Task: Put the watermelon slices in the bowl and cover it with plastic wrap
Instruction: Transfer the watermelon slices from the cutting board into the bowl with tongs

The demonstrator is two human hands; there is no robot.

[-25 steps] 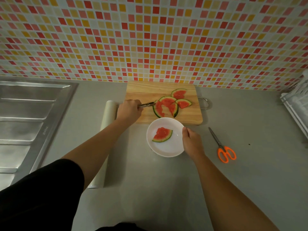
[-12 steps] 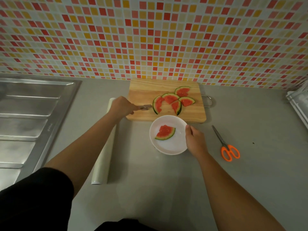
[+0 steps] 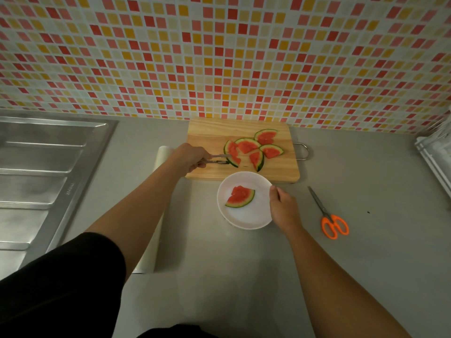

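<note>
**A:** Left hand (image 3: 189, 158) grips the tongs (image 3: 217, 159), their tips at the leftmost watermelon slice (image 3: 231, 152) on the far cutting board (image 3: 210, 132).

**B:** Right hand (image 3: 283, 208) holds the white bowl (image 3: 246, 217) on the worktop (image 3: 244, 276) by its right rim, fingers curled. A lone slice (image 3: 240, 197) lies inside, and the plastic wrap roll (image 3: 163, 154) sits to the left.

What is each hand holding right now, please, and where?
Left hand grips tongs by the handle end; right hand holds the bowl at its right rim.
</note>
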